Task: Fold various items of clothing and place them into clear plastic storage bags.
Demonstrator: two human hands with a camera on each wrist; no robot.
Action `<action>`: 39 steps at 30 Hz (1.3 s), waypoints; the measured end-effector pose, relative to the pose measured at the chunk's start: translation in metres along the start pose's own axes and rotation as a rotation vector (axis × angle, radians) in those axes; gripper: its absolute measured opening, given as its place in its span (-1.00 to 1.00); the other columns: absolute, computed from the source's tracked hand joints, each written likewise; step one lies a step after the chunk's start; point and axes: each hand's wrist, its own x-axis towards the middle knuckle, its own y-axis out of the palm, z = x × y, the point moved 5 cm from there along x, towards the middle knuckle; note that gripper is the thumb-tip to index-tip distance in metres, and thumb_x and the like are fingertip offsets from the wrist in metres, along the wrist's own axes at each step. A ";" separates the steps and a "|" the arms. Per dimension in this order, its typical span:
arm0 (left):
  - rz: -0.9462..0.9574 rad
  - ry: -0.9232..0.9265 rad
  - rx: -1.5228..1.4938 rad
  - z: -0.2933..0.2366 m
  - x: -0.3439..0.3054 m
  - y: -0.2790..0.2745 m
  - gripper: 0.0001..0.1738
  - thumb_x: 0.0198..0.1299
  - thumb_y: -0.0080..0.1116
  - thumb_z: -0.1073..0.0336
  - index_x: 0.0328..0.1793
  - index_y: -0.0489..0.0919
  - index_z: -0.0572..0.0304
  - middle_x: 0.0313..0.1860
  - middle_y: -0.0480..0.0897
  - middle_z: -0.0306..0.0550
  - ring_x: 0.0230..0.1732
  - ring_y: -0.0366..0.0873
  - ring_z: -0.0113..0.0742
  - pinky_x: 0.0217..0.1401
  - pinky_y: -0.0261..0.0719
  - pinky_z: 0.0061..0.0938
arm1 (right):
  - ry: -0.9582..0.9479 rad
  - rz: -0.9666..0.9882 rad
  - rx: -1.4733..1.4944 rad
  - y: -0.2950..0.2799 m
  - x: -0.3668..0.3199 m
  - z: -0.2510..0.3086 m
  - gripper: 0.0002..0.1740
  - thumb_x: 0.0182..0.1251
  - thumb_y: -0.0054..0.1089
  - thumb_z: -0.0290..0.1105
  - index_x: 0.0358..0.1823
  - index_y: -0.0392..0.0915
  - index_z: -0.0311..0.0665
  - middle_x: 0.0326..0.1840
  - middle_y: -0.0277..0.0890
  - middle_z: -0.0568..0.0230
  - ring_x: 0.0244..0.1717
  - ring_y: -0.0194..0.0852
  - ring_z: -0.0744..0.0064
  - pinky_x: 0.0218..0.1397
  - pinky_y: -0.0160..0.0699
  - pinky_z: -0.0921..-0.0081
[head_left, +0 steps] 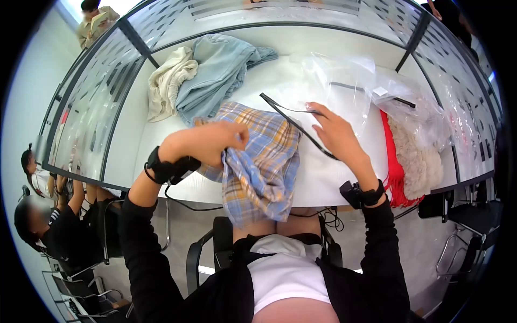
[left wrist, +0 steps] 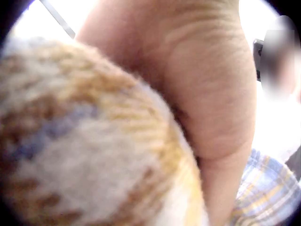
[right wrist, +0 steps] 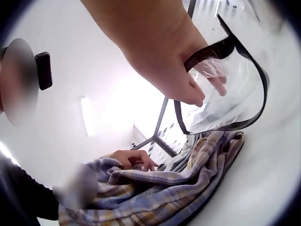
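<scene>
A blue, yellow and white plaid shirt [head_left: 272, 134] lies crumpled at the table's front, part of it hanging over the edge towards the lap. My left hand [head_left: 207, 141] grips a bunched fold of it with curled fingers; the left wrist view is mostly filled by its fuzzy cloth [left wrist: 94, 155]. To the right, my right hand [head_left: 339, 134] is at the mouth of a clear plastic bag [right wrist: 235, 101] with a black rim. The rim forms a loop around the fingers, which are extended with the thumb apart. Clear film partly covers those fingers in the right wrist view.
Folded light-blue jeans [head_left: 215, 70] and a cream garment [head_left: 169, 81] lie at the back left. On the right are more clear plastic bags [head_left: 409, 102], a red fringed scarf [head_left: 394, 172] and a beige fluffy piece [head_left: 417, 161]. Framed partitions [head_left: 280, 24] border the table.
</scene>
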 end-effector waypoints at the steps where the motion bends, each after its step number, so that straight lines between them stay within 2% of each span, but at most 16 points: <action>1: -0.007 0.010 -0.086 0.004 0.003 -0.005 -0.57 -0.44 0.25 0.50 -0.25 0.58 0.28 0.18 0.39 0.04 0.21 0.34 0.08 0.21 0.34 -0.25 | -0.037 -0.059 0.029 -0.006 -0.001 0.000 -0.70 0.19 0.06 -0.53 -0.02 0.45 -0.40 0.26 0.31 0.32 -0.13 0.53 0.12 -0.09 0.55 0.29; 2: -0.020 0.044 -0.111 0.015 0.008 -0.006 -0.53 -0.39 0.19 0.55 -0.17 0.61 0.24 0.32 0.29 0.11 0.33 0.25 0.11 0.33 0.26 -0.25 | -0.075 -0.118 0.056 -0.011 -0.002 0.000 -0.71 0.18 0.03 -0.59 -0.03 0.47 -0.40 0.24 0.33 0.31 -0.14 0.53 0.14 -0.11 0.56 0.31; 6: 0.116 -0.072 -0.025 0.060 0.051 -0.008 -0.44 -0.22 0.23 0.46 0.07 0.60 0.12 0.41 0.16 0.27 0.41 0.11 0.20 0.42 0.11 -0.22 | -0.066 -0.165 0.033 -0.020 -0.003 0.004 -0.70 0.17 -0.03 -0.68 -0.06 0.51 -0.38 0.15 0.38 0.29 -0.16 0.54 0.21 -0.15 0.57 0.37; 11: 0.277 -0.367 0.393 0.114 0.092 0.005 -0.35 -0.11 0.16 0.27 0.26 0.50 0.05 0.49 0.09 0.21 0.56 -0.21 0.11 0.33 -0.20 0.44 | 0.018 -0.218 0.000 -0.033 -0.020 0.008 -0.71 0.15 0.02 -0.67 -0.10 0.56 -0.35 0.04 0.44 0.29 -0.24 0.54 0.24 -0.22 0.55 0.42; 14: 0.276 -0.463 0.389 0.125 0.110 0.010 -0.32 -0.12 0.16 0.27 0.27 0.48 0.16 0.50 0.09 0.18 0.57 -0.20 0.04 0.37 -0.16 0.36 | 0.058 -0.288 -0.029 -0.042 -0.033 0.000 -0.73 0.15 0.03 -0.66 -0.12 0.56 -0.35 0.00 0.46 0.26 -0.29 0.54 0.19 -0.24 0.54 0.40; 15: 0.224 -0.445 0.306 0.125 0.112 0.011 -0.43 -0.15 0.15 0.27 0.10 0.57 0.29 0.39 0.24 0.21 0.47 0.06 0.07 0.37 -0.07 0.30 | 0.064 -0.313 -0.031 -0.044 -0.036 -0.001 -0.74 0.14 0.04 -0.66 -0.13 0.56 -0.35 -0.02 0.46 0.25 -0.31 0.53 0.17 -0.25 0.53 0.39; 18: 0.360 -0.470 0.363 0.134 0.125 0.015 -0.43 -0.20 0.32 0.20 0.07 0.60 0.07 0.37 0.32 0.04 0.35 0.26 -0.02 0.41 -0.22 0.31 | 0.103 -0.360 0.052 -0.046 -0.040 -0.004 -0.77 0.14 0.02 -0.66 -0.18 0.55 -0.35 -0.04 0.45 0.20 -0.33 0.53 0.12 -0.26 0.52 0.34; 19: 0.263 -0.417 0.336 0.122 0.120 0.010 -0.48 -0.29 0.38 0.20 -0.07 0.66 0.12 0.09 0.56 0.05 0.15 0.45 -0.03 0.42 -0.07 0.08 | 0.102 -0.383 0.044 -0.046 -0.040 -0.002 -0.78 0.14 0.02 -0.64 -0.17 0.52 -0.34 -0.06 0.45 0.18 -0.35 0.52 0.10 -0.27 0.51 0.32; 22: 0.223 -0.282 0.272 0.130 0.110 0.017 -0.64 -0.22 0.25 0.14 -0.29 0.66 0.19 -0.21 0.56 0.10 0.00 0.44 0.03 0.15 0.29 0.04 | 0.156 -0.356 0.056 -0.044 -0.040 -0.006 -0.76 0.15 0.05 -0.61 -0.13 0.50 -0.33 -0.04 0.44 0.18 -0.38 0.51 0.09 -0.28 0.51 0.30; 23: 0.167 -0.269 0.207 0.126 0.104 0.016 -0.59 -0.28 0.32 0.07 -0.29 0.67 0.15 -0.29 0.58 0.10 -0.14 0.50 0.05 -0.04 0.44 -0.15 | 0.133 -0.357 0.002 -0.044 -0.041 -0.007 -0.72 0.14 0.08 -0.58 -0.08 0.47 -0.31 -0.01 0.42 0.17 -0.40 0.50 0.09 -0.29 0.50 0.29; 26: -0.017 -0.244 0.230 0.106 0.078 0.009 -0.53 -0.36 0.42 0.02 -0.32 0.68 0.17 -0.36 0.66 0.09 -0.31 0.60 0.00 -0.24 0.52 -0.31 | 0.158 -0.350 0.053 -0.048 -0.041 -0.008 -0.69 0.15 0.08 -0.57 -0.04 0.44 -0.31 0.03 0.40 0.16 -0.40 0.50 0.07 -0.29 0.50 0.27; 30: -0.165 -0.458 0.000 0.112 0.030 0.005 -0.43 -0.28 0.40 -0.09 -0.13 0.67 0.05 -0.23 0.67 0.04 -0.22 0.61 -0.04 -0.12 0.52 -0.34 | 0.197 -0.313 0.038 -0.051 -0.038 -0.004 -0.57 0.15 0.11 -0.52 0.09 0.35 -0.37 0.19 0.28 0.11 -0.33 0.53 0.01 -0.25 0.53 0.24; 33: -0.352 -0.659 -0.163 0.102 -0.004 -0.002 -0.42 -0.22 0.39 -0.04 -0.09 0.66 0.18 -0.20 0.69 0.02 -0.22 0.63 -0.12 -0.12 0.51 -0.39 | 0.263 -0.260 -0.040 -0.048 -0.034 -0.002 -0.44 0.14 0.14 -0.49 0.21 0.24 -0.38 0.24 0.24 0.06 -0.30 0.54 -0.03 -0.25 0.56 0.21; 36: -0.574 -0.810 -0.699 0.115 -0.037 0.016 -0.40 -0.14 0.36 0.02 -0.06 0.63 0.37 -0.18 0.68 0.00 -0.21 0.63 -0.20 -0.12 0.51 -0.41 | 0.248 -0.216 -0.112 -0.046 -0.026 0.006 -0.33 0.13 0.15 -0.47 0.28 0.11 -0.41 0.23 0.25 -0.01 -0.32 0.54 -0.09 -0.28 0.59 0.18; 37: -0.664 -0.805 -0.792 0.105 -0.043 0.017 -0.41 0.01 0.28 0.06 -0.01 0.57 0.50 -0.15 0.65 0.00 -0.20 0.63 -0.26 -0.11 0.52 -0.44 | 0.264 -0.201 -0.139 -0.045 -0.024 0.007 -0.29 0.13 0.16 -0.46 0.32 0.08 -0.40 0.22 0.26 -0.06 -0.32 0.55 -0.09 -0.27 0.58 0.18; 39: -0.790 -0.799 -0.961 0.106 -0.055 0.024 -0.43 0.09 0.23 0.05 0.03 0.55 0.47 -0.14 0.65 -0.01 -0.18 0.62 -0.28 -0.11 0.53 -0.45 | 0.296 -0.175 -0.193 -0.042 -0.019 0.010 -0.20 0.12 0.20 -0.45 0.38 0.01 -0.38 0.19 0.27 -0.18 -0.31 0.56 -0.09 -0.25 0.57 0.19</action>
